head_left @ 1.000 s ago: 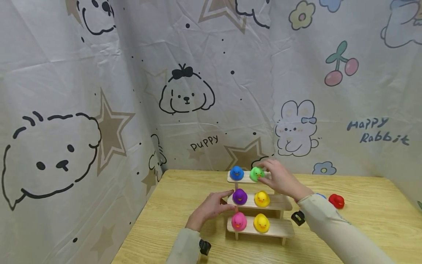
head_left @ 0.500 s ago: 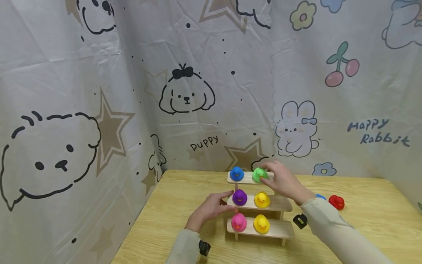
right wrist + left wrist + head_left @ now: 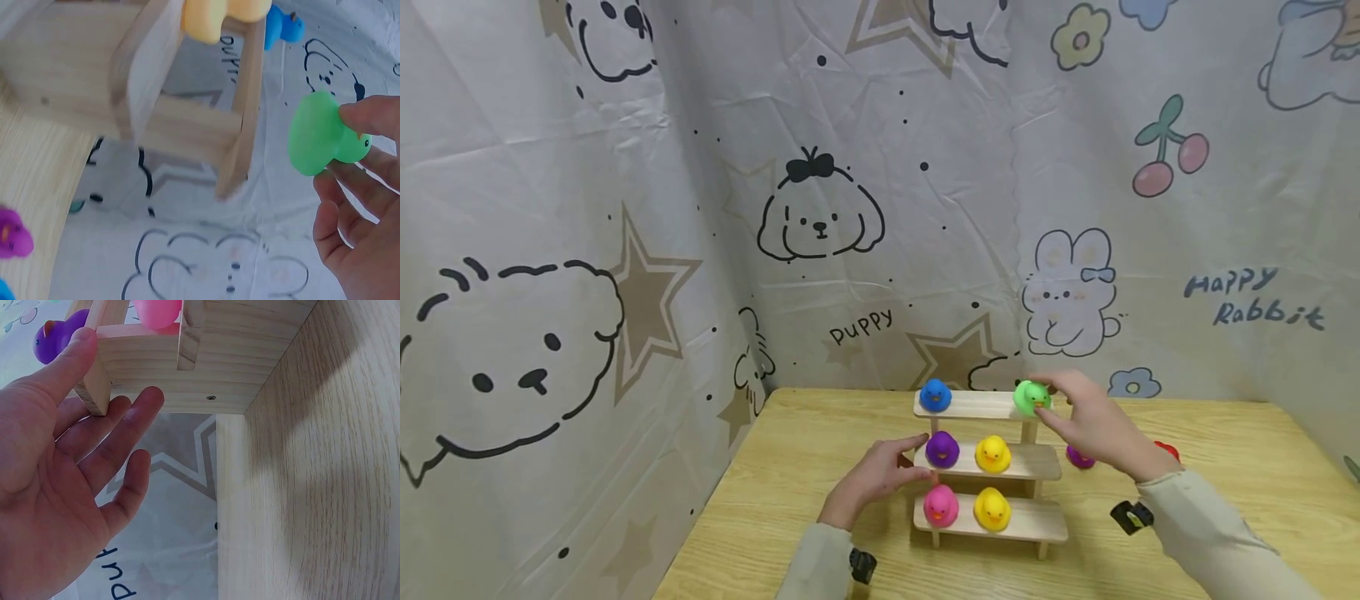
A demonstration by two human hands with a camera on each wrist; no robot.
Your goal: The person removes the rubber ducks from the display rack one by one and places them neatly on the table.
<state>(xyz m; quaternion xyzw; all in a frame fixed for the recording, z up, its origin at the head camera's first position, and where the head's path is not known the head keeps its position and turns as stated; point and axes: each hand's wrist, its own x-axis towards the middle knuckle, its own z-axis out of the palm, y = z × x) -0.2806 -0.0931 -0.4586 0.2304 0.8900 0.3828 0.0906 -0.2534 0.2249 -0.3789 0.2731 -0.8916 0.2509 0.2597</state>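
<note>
A three-tier wooden stand [image 3: 973, 405] carries rubber ducks. On its left side are a blue duck [image 3: 936, 396], a purple duck [image 3: 942, 450] and a pink duck [image 3: 941, 507]. One yellow duck [image 3: 993, 454] sits on the middle tier, another yellow duck [image 3: 992, 509] on the bottom. My left hand [image 3: 880, 477] grips the stand's left end at the middle tier, thumb on the wood in the left wrist view. Between thumb and fingers my right hand [image 3: 1093, 421] pinches a green duck [image 3: 314, 134], held just above the top tier's right end.
Right of the stand, a magenta duck [image 3: 1081, 456] lies on the wooden table [image 3: 805, 425], and a red duck [image 3: 1168, 451] is partly hidden by my right arm. Part of a blue thing [image 3: 5, 291] shows in the right wrist view. A printed curtain [image 3: 850, 275] hangs behind the table.
My right hand has carried the green duck rightwards from beside the blue duck to the top tier's right end. The magenta duck has come into view. My left hand stays on the stand.
</note>
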